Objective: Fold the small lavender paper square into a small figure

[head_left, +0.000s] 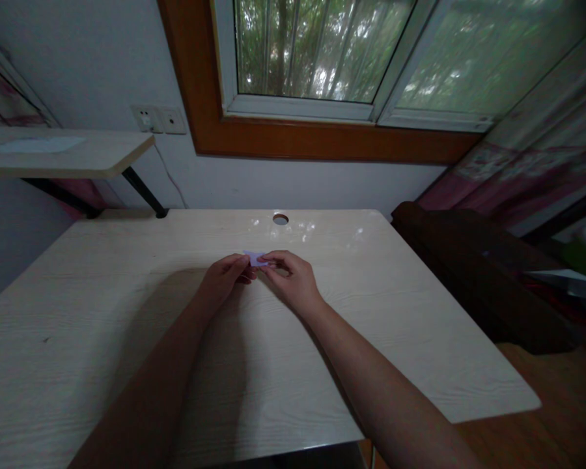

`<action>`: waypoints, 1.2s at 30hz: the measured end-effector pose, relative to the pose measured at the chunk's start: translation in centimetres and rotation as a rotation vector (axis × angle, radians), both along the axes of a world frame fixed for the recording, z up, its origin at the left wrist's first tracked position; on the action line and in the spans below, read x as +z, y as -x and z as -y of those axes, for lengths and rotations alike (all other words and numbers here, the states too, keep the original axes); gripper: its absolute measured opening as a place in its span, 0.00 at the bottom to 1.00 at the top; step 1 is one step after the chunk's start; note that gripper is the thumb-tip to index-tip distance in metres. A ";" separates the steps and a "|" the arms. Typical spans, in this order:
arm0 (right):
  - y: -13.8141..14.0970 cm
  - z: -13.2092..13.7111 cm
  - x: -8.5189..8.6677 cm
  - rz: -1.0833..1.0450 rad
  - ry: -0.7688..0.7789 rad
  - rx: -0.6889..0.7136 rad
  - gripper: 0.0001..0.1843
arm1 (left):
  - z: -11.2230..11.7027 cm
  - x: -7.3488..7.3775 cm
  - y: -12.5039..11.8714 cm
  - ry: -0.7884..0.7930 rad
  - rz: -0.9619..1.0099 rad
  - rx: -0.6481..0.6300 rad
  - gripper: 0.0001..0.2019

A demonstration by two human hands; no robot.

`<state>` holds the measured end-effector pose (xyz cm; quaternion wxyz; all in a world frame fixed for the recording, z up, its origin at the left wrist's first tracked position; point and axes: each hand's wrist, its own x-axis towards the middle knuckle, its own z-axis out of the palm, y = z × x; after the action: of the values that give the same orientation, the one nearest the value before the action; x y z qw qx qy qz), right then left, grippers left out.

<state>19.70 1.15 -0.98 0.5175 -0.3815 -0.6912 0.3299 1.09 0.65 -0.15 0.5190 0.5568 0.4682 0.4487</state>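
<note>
A small piece of pale purple paper (256, 259) is held between my two hands above the middle of the desk. My left hand (226, 277) pinches its left end, with the fingers curled under it. On the other side my right hand (293, 277) grips the right end between thumb and fingertips. The paper looks folded, but its exact shape is partly hidden by my fingers.
The pale wood-grain desk (395, 339) has a round cable hole (280, 219) near its back edge. A raised shelf (68, 156) on black legs stands at the left, with a white sheet (36, 144) on it. Dark furniture (473, 273) borders the right side.
</note>
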 end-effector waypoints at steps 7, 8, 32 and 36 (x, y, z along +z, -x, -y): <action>-0.2 0.5 0.6 0.115 -0.053 0.068 0.11 | -0.2 -0.1 0.3 -0.055 -0.083 0.055 0.13; -0.2 0.6 0.7 0.108 -0.045 0.080 0.11 | -0.3 -0.2 0.3 -0.065 -0.081 0.063 0.12; -0.4 0.1 0.7 0.159 -0.075 0.142 0.08 | 0.2 0.7 0.2 -0.029 -0.084 -0.027 0.12; -0.4 0.0 0.6 0.164 -0.084 0.122 0.07 | 0.0 0.4 0.4 -0.035 -0.080 -0.052 0.12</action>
<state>20.05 1.15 -0.40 0.4537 -0.3423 -0.7664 0.2994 0.71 0.62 0.27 0.5016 0.5953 0.4660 0.4205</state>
